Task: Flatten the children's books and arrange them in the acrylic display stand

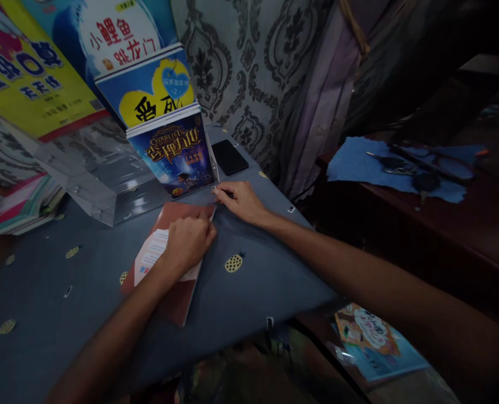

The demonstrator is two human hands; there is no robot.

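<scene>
A reddish-brown book [186, 300] with a pale printed label lies flat on the table. My left hand [188, 238] rests on its upper right part, fingers curled down at the edge. Beyond the book, my right hand [241, 202] is closed in a pinch at the lower right corner of a clear stepped display stand [144, 207]. Whatever lies between its fingertips is too small to make out. Just above that hand, a dark blue book [178, 154] stands on the stand's front step. Behind it rise a blue-and-yellow book [148, 90] and a taller blue book [115, 33].
A black phone [229, 157] lies beside the stand. To the left are a yellow book [43, 106] and a book stack [22, 205]. A blue cloth [359, 163] with glasses lies on the dark side table [384, 219]. More books [375, 348] sit below the table edge.
</scene>
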